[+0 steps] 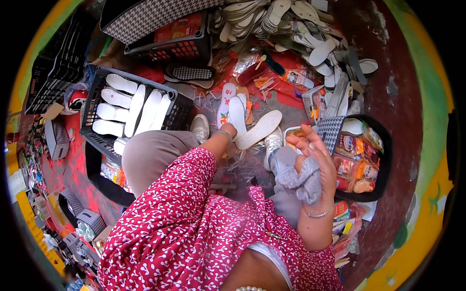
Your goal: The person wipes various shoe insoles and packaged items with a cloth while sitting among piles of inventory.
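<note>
My left hand (228, 129) is low between my knees, closed at the edge of a white insole (236, 111). Its fingertips are mostly hidden. A cream insole (259, 130) crosses that one's lower end and slants up to the right. Just left of these lies an insole with a printed pattern (224, 99). My right hand (318, 157) is raised above my right knee, its fingers apart and slightly bent. Fuzzy grey cloth (307, 182) loops about its thumb and hangs by the palm.
A black crate (182, 109) of white insoles stands at left. At right is a black-rimmed box (387, 167) of packaged goods. Loose insoles (242, 19) pile up at the back. My shoes (199, 127) stand on the scrap-strewn floor, near a red sheet (286, 92).
</note>
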The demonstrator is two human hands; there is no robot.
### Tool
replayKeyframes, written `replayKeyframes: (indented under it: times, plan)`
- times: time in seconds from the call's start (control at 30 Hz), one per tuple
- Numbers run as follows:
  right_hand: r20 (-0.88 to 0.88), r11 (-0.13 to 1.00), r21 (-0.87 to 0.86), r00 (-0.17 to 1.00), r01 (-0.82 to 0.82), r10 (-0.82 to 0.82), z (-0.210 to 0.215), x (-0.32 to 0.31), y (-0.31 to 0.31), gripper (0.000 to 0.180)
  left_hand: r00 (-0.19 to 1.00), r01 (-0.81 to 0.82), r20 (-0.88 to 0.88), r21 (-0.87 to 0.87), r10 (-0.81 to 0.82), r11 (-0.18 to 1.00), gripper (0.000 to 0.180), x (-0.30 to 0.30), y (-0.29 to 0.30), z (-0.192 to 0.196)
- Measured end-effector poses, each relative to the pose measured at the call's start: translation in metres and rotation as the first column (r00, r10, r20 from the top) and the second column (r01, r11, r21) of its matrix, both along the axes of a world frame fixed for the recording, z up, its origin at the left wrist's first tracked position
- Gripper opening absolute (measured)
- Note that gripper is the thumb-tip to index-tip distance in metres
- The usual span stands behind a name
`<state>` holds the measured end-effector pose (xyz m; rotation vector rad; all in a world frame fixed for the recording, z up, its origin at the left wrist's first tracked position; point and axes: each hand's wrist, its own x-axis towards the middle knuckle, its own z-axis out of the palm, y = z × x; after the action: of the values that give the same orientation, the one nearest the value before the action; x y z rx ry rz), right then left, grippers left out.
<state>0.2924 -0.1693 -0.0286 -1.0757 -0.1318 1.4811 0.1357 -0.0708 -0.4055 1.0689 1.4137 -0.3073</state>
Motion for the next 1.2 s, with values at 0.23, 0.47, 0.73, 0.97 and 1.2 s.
replayKeyframes:
  times: [0.23,0.47,0.73,0.97,1.2]
  plan:
    - [0.067,0.994,-0.106,0.997,-0.018,0.025,0.007,0.001,0.007,0.047,0.973,0.198,-0.190,0.406,-0.129,0.892,0.037,0.020,0.078,-0.023]
    - [0.032,0.992,-0.116,0.998,-0.045,0.049,0.005,0.011,0.010,0.043,0.977,0.181,-0.031,0.656,-0.213,0.733,0.043,0.038,0.114,-0.038]
    - [0.019,0.985,-0.156,0.997,-0.071,0.075,0.004,0.013,0.012,0.042,0.666,0.746,-0.322,0.299,-0.673,0.595,0.040,0.048,0.136,-0.008]
    - [0.053,0.984,-0.140,0.992,-0.108,0.116,0.011,0.009,0.013,0.043,0.586,0.795,-0.433,0.141,-0.685,0.590,0.051,-0.005,0.128,-0.029]
    - [0.031,0.986,-0.139,0.995,-0.094,0.099,0.009,0.010,0.012,0.043,0.768,0.637,-0.342,0.492,-0.541,0.593,0.037,0.001,0.117,-0.035]
